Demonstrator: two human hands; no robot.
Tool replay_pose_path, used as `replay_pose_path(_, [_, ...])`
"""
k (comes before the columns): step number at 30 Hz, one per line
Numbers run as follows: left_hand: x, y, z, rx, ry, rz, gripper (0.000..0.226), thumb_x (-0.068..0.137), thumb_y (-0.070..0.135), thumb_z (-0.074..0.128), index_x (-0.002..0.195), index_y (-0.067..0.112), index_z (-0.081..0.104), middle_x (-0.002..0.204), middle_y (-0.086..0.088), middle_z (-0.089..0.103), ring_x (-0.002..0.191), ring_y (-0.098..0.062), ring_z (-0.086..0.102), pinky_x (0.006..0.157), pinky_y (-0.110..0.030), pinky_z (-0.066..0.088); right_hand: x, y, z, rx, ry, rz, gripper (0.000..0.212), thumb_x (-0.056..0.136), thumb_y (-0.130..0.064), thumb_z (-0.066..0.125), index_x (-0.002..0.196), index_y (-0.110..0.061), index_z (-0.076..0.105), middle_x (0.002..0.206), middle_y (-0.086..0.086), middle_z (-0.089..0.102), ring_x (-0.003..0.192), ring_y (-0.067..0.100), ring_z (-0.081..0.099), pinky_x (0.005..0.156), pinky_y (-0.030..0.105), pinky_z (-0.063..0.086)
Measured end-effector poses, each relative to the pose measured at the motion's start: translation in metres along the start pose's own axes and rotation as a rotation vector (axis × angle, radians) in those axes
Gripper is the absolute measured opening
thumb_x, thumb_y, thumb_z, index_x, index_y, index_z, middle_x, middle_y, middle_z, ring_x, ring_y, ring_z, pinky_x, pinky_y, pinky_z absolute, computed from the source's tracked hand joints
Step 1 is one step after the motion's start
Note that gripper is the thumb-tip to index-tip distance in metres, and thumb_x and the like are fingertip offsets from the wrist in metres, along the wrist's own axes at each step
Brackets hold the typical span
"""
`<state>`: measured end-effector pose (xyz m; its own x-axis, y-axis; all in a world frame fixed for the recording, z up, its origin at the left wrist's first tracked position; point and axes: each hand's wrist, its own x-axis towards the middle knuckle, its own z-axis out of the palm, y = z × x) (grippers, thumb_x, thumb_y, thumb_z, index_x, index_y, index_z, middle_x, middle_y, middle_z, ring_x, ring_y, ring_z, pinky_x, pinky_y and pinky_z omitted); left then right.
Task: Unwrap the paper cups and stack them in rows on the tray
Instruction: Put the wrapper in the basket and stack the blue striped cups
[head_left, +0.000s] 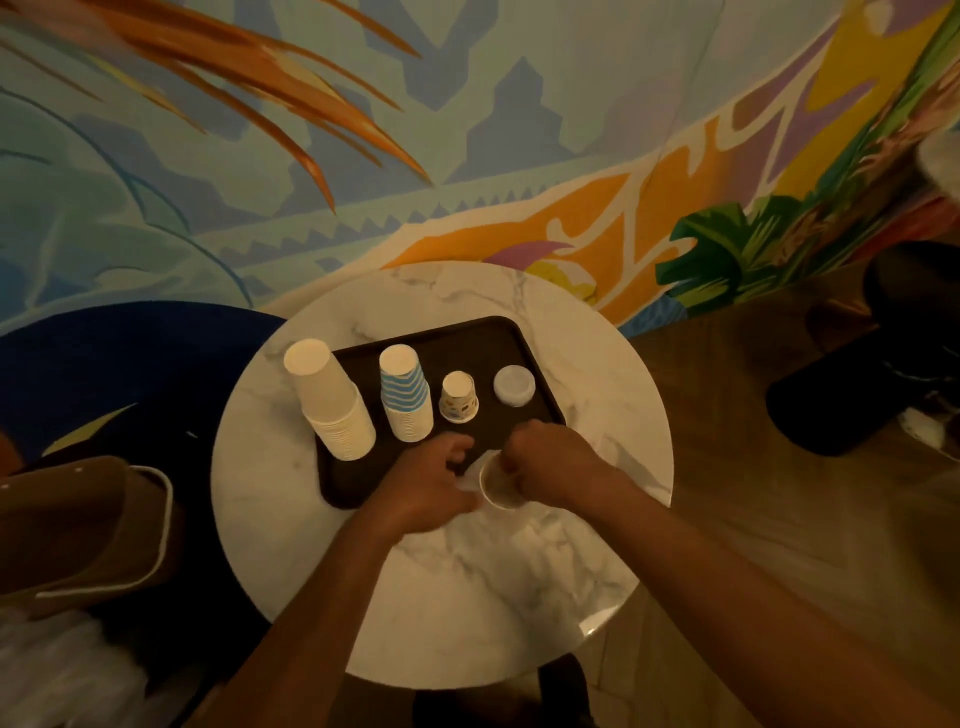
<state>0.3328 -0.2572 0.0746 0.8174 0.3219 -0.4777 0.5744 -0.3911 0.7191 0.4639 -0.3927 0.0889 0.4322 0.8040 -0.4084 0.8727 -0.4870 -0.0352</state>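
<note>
Two bare forearms cross the near edge of the round marble table (597, 364). The left hand (431, 483) and right hand (550, 462) meet at the near right corner of the dark tray (467, 335), with a paper cup (498, 488) between them, its mouth toward the camera. Left fingers curl on the clear wrap (470, 479) beside it; right fingers curl round the cup's rim. Across the tray, from left edge to right, stand upside down a white stack (330, 400), a blue-striped stack (406, 397), a small patterned cup (458, 397) and a low translucent piece (514, 384).

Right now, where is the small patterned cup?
In the head view, the small cup stands upside down on the tray, between the blue-striped stack (left) and the translucent cups (right).
</note>
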Motion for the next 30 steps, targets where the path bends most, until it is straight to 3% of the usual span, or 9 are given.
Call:
replay_pose_path(3, [-0.005,-0.01,0.029,-0.044,0.04,0.011,0.079,0.074,0.015,0.089,0.143,0.027,0.052,0.124,0.013,0.062,0.106,-0.003,0.059,0.08,-0.012,0.047,0.006,-0.005,-0.001,-0.033,-0.025,-0.019,0.021,0.095,-0.018,0.065,0.111,-0.005,0.07,0.115,0.014,0.065,0.1,0.03,0.068,0.074,0.034,0.049])
replay_pose_path(6, [-0.005,-0.014,0.044,-0.016,0.181,0.019,0.053,0.081,0.015,0.084,0.13,0.024,0.064,0.102,0.017,0.064,0.088,0.005,0.059,0.069,-0.004,0.043,0.005,-0.006,-0.001,-0.042,-0.021,-0.074,0.028,0.094,-0.019,0.069,0.117,-0.004,0.066,0.12,0.014,0.062,0.104,0.03,0.067,0.081,0.035,0.052])
replay_pose_path(9, [-0.002,-0.02,0.052,0.0,0.347,-0.004,0.027,0.087,0.017,0.079,0.114,0.02,0.074,0.095,0.01,0.073,0.084,-0.001,0.068,0.074,-0.013,0.051,0.001,0.004,0.002,0.051,0.002,-0.119,0.03,0.092,-0.017,0.072,0.119,-0.005,0.066,0.121,0.013,0.059,0.106,0.029,0.065,0.083,0.035,0.052])
replay_pose_path(12, [-0.001,-0.027,0.059,0.051,0.462,-0.05,0.014,0.091,0.023,0.075,0.105,0.02,0.076,0.091,0.008,0.075,0.081,-0.003,0.068,0.072,-0.017,0.052,0.0,0.024,0.003,0.323,0.027,-0.109,0.019,0.09,-0.008,0.068,0.109,-0.007,0.073,0.116,0.01,0.064,0.105,0.025,0.065,0.088,0.033,0.055])
replay_pose_path(15, [0.001,-0.031,0.068,0.048,0.51,-0.131,0.011,0.094,0.024,0.071,0.102,0.019,0.076,0.091,0.006,0.074,0.084,-0.008,0.068,0.075,-0.024,0.054,-0.005,0.048,0.003,0.603,0.057,-0.021,0.014,0.092,-0.004,0.066,0.101,-0.012,0.073,0.107,0.006,0.071,0.097,0.016,0.065,0.083,0.026,0.052])
replay_pose_path(17, [0.003,-0.032,0.074,0.051,0.524,-0.166,0.009,0.095,0.026,0.07,0.099,0.021,0.076,0.091,0.005,0.074,0.085,-0.011,0.069,0.077,-0.029,0.056,-0.006,0.059,0.009,0.692,0.041,0.009,0.014,0.093,-0.003,0.065,0.096,-0.016,0.07,0.101,0.004,0.071,0.095,0.016,0.066,0.082,0.029,0.055])
replay_pose_path(21, [0.009,-0.032,0.089,0.078,0.576,-0.186,0.013,0.094,0.015,0.068,0.101,0.019,0.078,0.094,0.004,0.076,0.083,-0.009,0.066,0.072,-0.022,0.045,-0.002,0.063,0.026,0.855,-0.004,0.064,0.015,0.096,0.0,0.061,0.093,-0.014,0.066,0.095,0.007,0.069,0.084,0.022,0.071,0.072,0.036,0.064])
replay_pose_path(26, [0.018,-0.034,0.103,0.109,0.619,-0.206,0.013,0.087,0.005,0.069,0.093,0.013,0.078,0.091,-0.006,0.075,0.087,-0.023,0.069,0.076,-0.031,0.052,0.007,0.058,0.044,0.882,0.057,0.047,0.019,0.092,0.003,0.064,0.1,-0.014,0.065,0.096,0.001,0.065,0.082,0.017,0.067,0.063,0.032,0.063])
replay_pose_path(30, [0.025,-0.032,0.109,0.096,0.599,-0.271,0.008,0.087,0.008,0.071,0.094,0.006,0.075,0.095,-0.013,0.075,0.093,-0.029,0.07,0.079,-0.034,0.053,0.014,0.058,0.053,0.693,0.079,-0.048,0.032,0.088,0.0,0.068,0.116,-0.014,0.06,0.105,0.004,0.068,0.097,0.021,0.066,0.083,0.037,0.059])
